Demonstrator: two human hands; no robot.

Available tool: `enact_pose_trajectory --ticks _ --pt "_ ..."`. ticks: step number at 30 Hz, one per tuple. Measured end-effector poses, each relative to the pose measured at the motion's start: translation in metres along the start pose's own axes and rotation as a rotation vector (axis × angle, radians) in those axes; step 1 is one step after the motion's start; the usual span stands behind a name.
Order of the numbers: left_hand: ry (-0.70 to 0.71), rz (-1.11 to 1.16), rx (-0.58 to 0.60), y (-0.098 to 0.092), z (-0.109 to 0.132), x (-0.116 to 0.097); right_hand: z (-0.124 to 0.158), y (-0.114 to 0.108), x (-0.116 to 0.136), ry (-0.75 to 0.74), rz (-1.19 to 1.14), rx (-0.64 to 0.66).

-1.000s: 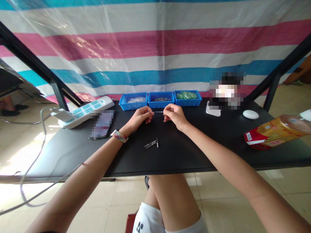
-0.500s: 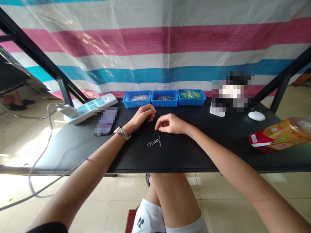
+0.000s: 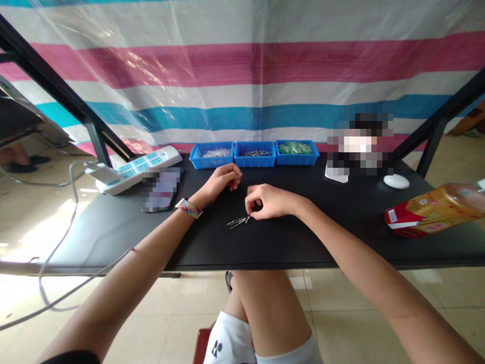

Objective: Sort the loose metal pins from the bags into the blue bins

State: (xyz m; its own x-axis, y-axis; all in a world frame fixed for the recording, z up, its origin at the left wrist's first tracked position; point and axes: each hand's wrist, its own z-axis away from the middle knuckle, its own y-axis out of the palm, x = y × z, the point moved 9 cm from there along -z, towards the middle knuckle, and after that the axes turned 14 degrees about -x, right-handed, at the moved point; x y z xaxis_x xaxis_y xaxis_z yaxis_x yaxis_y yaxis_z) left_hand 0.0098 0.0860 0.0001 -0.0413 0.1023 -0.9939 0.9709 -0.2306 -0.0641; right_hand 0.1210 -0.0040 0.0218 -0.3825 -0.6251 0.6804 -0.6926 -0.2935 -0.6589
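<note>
A few thin metal pins lie together on the black table. My right hand rests beside them with its fingers curled, the fingertips pinching the end of a pin at the right of the group. My left hand lies further back on the table, fingers loosely curled; I cannot make out anything in it. A colourful band is on my left wrist.
Three blue trays stand in a row at the back: clear bits, metal parts, green parts. A power strip and phone lie left. A white mouse and a red-yellow packet lie right.
My right hand left the left hand, came toward me with the pin and dropped to the pins on the table. The left hand stayed almost in place.
</note>
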Motion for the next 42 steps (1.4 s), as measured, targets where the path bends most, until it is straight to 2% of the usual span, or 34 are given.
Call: enact_pose_trajectory --ticks 5,9,18,24,28,35,39,42 --pt "0.000 -0.048 0.008 0.000 -0.002 0.004 -0.002 -0.021 -0.016 0.017 0.004 -0.133" --pt "0.027 -0.136 0.083 0.003 -0.003 0.006 -0.007 -0.039 -0.034 0.097 -0.143 -0.385" --pt "0.076 -0.208 0.166 0.005 -0.001 0.007 -0.009 -0.038 -0.068 0.313 -0.467 -0.740" --pt "0.083 -0.184 0.183 0.009 0.002 0.003 -0.008 -0.030 -0.077 0.376 -0.549 -0.795" --pt "0.095 -0.158 0.162 0.011 0.003 -0.002 -0.007 -0.033 -0.068 0.307 -0.412 -0.826" --pt "0.100 -0.098 0.122 0.009 0.003 -0.007 -0.011 -0.029 -0.050 0.184 -0.351 -0.744" --pt "0.097 -0.070 0.066 0.005 0.001 -0.006 -0.007 -0.030 -0.052 0.223 -0.309 -0.812" --pt "0.077 -0.050 0.053 0.004 0.000 -0.003 -0.006 -0.028 -0.059 0.269 -0.295 -0.813"
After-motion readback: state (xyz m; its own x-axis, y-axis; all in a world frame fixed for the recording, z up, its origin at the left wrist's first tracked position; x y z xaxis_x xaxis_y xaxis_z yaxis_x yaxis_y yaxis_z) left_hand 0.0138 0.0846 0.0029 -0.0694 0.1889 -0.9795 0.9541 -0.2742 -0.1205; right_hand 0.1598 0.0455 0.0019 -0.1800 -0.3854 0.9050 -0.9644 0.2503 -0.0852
